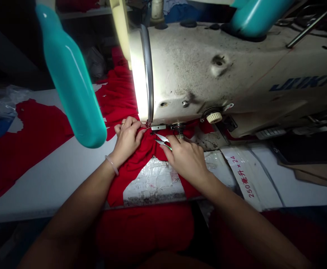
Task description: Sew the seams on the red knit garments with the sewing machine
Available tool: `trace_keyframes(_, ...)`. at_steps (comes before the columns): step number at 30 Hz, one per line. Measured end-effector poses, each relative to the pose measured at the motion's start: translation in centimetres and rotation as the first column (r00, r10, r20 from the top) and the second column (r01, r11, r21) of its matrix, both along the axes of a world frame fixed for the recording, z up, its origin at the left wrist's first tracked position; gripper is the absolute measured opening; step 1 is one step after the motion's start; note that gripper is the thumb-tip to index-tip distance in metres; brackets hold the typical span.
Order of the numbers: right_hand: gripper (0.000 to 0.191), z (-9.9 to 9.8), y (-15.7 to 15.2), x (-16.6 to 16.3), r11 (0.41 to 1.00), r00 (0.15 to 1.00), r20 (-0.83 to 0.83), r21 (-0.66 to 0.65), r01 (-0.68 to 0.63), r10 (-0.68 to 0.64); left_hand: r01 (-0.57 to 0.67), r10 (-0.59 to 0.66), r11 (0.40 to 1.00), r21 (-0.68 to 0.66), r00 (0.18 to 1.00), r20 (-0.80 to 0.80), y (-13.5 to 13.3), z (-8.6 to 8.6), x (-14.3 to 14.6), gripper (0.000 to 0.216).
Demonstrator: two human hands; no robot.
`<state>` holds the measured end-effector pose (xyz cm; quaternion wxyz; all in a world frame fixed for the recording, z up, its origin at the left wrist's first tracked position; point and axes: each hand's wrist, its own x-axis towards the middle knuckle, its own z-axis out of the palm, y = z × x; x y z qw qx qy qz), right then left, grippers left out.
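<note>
Containers: a flattened cardboard carton panel (250, 175) lies on the right of the surface, printed in red with "250毫升 × 24". A crumpled clear plastic bag (3, 101) sits at the far left; its contents are hard to make out.

Left hand: the left hand (128, 140) is closed in a pinch on a fold of red knit fabric (141, 160), just beside the presser foot (157, 127). A thin bangle (111, 165) circles the wrist, and a ring (122, 123) shows on one finger.

Right hand: the right hand (185, 160) is curled around small steel thread snips (162, 141), whose blades stick out past the fingers, over the fabric and close to the presser foot.

Fabric: it bunches between both hands, runs under the machine's head, and drapes over the surface's front edge.

Machine: a worn cream JUKI sewing machine head (208, 71) stands over the hands, its end brightly lit.

Surface: a white surface (54, 175) carries a separate red fabric piece (31, 142) at left, and a silvery foil-like patch (152, 183) lies under the hands.

Room: a turquoise rounded cylinder (70, 78) hangs in front at left, a turquoise pipe-like part (255, 16) rises behind the machine, and a shelf (82, 11) sits in the dim background.
</note>
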<state>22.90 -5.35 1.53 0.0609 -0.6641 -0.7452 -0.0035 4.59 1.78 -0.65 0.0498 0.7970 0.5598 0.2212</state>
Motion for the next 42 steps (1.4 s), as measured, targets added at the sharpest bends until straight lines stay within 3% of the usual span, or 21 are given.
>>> trace_keyframes(3,0.04,-1.6,-0.9,1.5,0.993,0.971,-0.228,0.113,-0.043,0.068,0.024,-0.021,0.996,0.083,0.999,-0.039,-2.3,1.4,0.0,0.017)
trace_keyframes(6,0.038,-2.8,-1.3,2.8,0.978,0.877,-0.46,0.2,-0.05,0.139,0.128,-0.122,0.991,0.038,0.983,-0.138,-4.1,2.2,1.0,0.033)
trace_keyframes(10,0.04,-2.6,-1.6,3.2,0.992,0.794,-0.599,0.118,-0.039,0.102,0.06,-0.092,0.994,-0.092,0.914,-0.396,-3.8,2.0,2.8,0.054)
trace_keyframes(13,0.042,-1.7,-2.0,3.0,0.999,0.835,-0.548,0.027,-0.041,0.049,0.023,-0.126,0.978,-0.209,0.86,-0.495,-3.3,1.8,3.3,0.037)
trace_keyframes(16,0.042,-0.8,-2.4,2.5,0.995,0.924,-0.381,-0.094,-0.011,-0.026,0.091,-0.228,0.956,-0.277,0.828,-0.513,-4.2,1.5,2.8,0.029)
trace_keyframes(21,0.035,0.1,-1.3,1.2,0.985,0.991,-0.131,-0.171,-0.033,0.01,0.19,-0.264,0.963,-0.193,0.813,-0.519,-6.1,0.6,2.4,0.033)
trace_keyframes(26,0.037,0.4,0.7,-0.1,0.984,0.999,0.039,-0.179,0.024,-0.017,0.292,-0.325,0.945,-0.148,0.793,-0.515,-5.8,-0.1,2.7,0.027)
trace_keyframes(32,0.034,-0.3,1.4,-0.6,0.989,0.996,0.09,-0.148,0.032,-0.019,0.352,-0.383,0.922,-0.162,0.762,-0.522,-5.6,-0.2,2.9,0.026)
trace_keyframes(38,0.032,-0.6,0.9,-0.3,0.994,0.999,0.045,-0.107,0.001,0.004,0.319,-0.415,0.909,-0.268,0.753,-0.511,-5.9,0.4,3.1,0.03)
trace_keyframes(42,0.037,-0.3,1.1,-0.3,0.986,0.998,0.024,-0.159,0.054,-0.051,0.305,-0.408,0.911,-0.279,0.772,-0.488,-6.0,0.3,2.9,0.033)
